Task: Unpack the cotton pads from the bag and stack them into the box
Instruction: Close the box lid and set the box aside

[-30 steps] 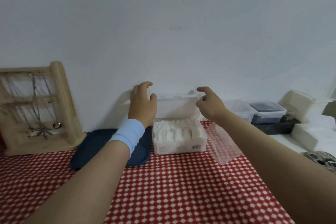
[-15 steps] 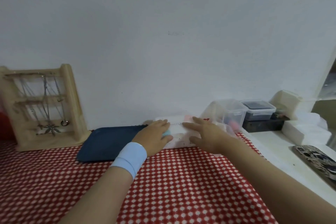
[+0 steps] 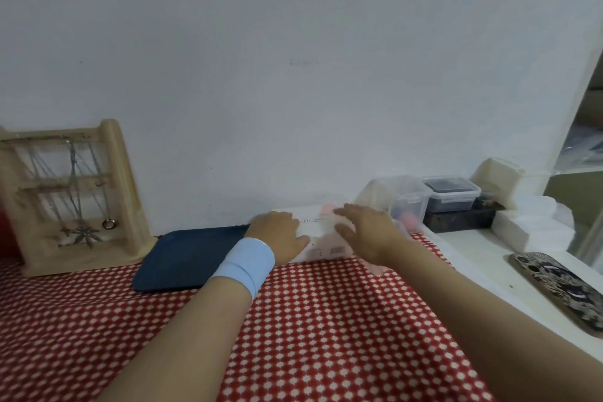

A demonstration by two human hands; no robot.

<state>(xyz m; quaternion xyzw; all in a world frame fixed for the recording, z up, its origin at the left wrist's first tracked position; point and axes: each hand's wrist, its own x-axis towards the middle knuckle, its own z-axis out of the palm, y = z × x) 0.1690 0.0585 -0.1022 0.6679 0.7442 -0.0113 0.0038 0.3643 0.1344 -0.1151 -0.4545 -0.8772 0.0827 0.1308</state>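
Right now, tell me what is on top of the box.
Both hands: the left hand and right hand lie on the box lid, fingers straight. They cover most of the lid; the pads inside cannot be seen.

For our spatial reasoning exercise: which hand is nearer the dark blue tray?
Left. The left hand rests on the end of the box beside the dark blue tray; the right hand rests on the box's other end, farther from it.

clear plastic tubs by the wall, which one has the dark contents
The right-hand clear lidded tub; its left neighbour shows pink items instead.
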